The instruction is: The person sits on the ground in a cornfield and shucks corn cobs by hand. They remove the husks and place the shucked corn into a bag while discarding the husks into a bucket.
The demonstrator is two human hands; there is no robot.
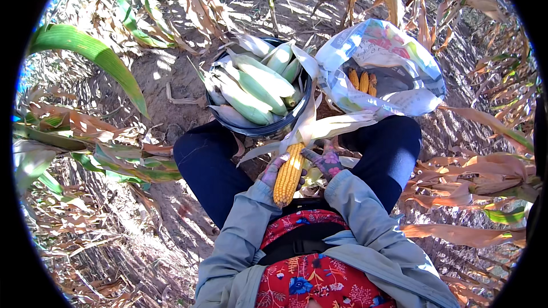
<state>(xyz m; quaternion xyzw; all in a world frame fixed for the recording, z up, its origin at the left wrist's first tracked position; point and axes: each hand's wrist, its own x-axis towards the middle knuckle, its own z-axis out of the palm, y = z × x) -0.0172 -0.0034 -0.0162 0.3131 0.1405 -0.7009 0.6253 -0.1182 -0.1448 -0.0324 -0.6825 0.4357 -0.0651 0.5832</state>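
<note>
An ear of corn with bare yellow kernels [289, 175] lies between my hands, its peeled-back pale husk [338, 126] fanned out at the far end. My left hand [272, 171], in a patterned glove, is closed around the left side of the cob. On the right, my right hand [326, 161], in a flowered glove, grips the cob near the husk base; some of its fingers are hidden. Beyond my hands stands a dark bucket [257, 131] full of corn ears in green husks [252, 90]. Several husked yellow cobs [364, 82] sit inside an open printed plastic bag [424, 72].
Dry corn stalks and leaves surround me, with a long green leaf [94, 53] at the upper left and brown leaves [466, 235] at the right. My bent legs flank the near side of the bucket and bag. Bare soil [158, 77] shows left of the bucket.
</note>
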